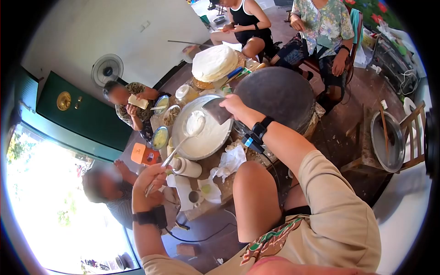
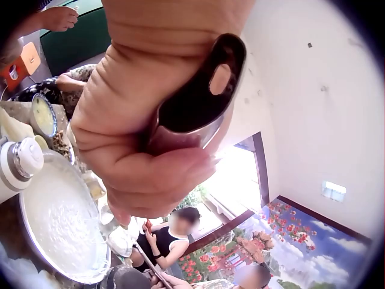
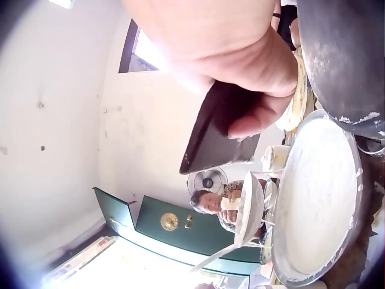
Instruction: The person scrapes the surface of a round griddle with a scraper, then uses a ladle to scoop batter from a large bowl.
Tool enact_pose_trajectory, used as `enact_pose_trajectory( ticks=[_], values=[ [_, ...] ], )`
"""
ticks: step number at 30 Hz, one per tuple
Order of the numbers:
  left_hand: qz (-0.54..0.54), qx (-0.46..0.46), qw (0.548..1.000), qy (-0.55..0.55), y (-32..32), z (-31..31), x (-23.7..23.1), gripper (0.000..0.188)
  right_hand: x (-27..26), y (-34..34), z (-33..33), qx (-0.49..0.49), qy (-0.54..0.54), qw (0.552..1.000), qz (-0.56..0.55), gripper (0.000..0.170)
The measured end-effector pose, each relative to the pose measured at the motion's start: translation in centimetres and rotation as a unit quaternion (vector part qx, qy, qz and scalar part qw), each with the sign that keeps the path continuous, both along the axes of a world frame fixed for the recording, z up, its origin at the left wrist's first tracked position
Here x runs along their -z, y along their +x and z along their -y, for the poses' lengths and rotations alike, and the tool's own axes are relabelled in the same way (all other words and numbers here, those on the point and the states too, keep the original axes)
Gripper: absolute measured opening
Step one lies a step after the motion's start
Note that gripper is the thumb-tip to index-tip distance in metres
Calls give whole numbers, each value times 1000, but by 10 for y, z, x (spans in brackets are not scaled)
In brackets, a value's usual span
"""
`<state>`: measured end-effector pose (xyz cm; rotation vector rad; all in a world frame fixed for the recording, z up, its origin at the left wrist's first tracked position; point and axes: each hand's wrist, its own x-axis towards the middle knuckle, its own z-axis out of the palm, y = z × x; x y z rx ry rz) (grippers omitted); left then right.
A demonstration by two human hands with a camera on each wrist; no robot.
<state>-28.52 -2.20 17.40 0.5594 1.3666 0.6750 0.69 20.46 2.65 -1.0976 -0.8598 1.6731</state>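
My left hand (image 1: 153, 178) grips the handle of a ladle (image 1: 195, 123), whose bowl carries white batter above a wide metal basin (image 1: 173, 133) of the same batter. In the left wrist view the handle's dark hollow end (image 2: 195, 108) pokes out of the curled fingers. My right hand (image 1: 235, 106) holds a dark flat scraper (image 1: 214, 112) over the basin's far right side. That scraper also shows in the right wrist view, thumb pressed on its face. Beside the basin, to the right, lies a round dark griddle (image 1: 275, 98).
A stack of thin white pancakes (image 1: 213, 62) stands behind the basin. Bowls of food (image 1: 160, 137), a white bottle (image 1: 187, 167) and crumpled paper (image 1: 229, 161) surround it. Several people sit around the table. A metal pan (image 1: 395, 142) rests on a chair at right.
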Motion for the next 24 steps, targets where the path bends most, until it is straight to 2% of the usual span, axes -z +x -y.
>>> enact_pose_trajectory(
  ticks=[2,5,7,9,11,14,17,24],
  values=[
    [8,-28,1000,3,-1,2,2,22,9,-8,-4,5,-13,999,-39,23],
    [31,-64,997,8,2,4,2,19,19,-18,-9,-4,-27,999,-28,22],
    [21,-53,998,16,21,6,-10,15,13,-21,1,30,-36,999,-22,23],
    [29,-72,996,51,17,8,-1,14,12,-26,2,44,-40,998,4,23],
    [35,-72,995,62,13,7,5,13,17,-32,0,39,-39,997,48,24],
    [43,-47,997,44,10,-1,9,13,34,-42,-11,10,-55,998,39,29],
    [58,-38,997,20,9,-5,10,13,45,-44,-15,-7,-76,997,22,26],
    [60,-15,998,-7,2,-12,16,13,39,-40,-5,-13,-118,993,-4,21]
  ],
)
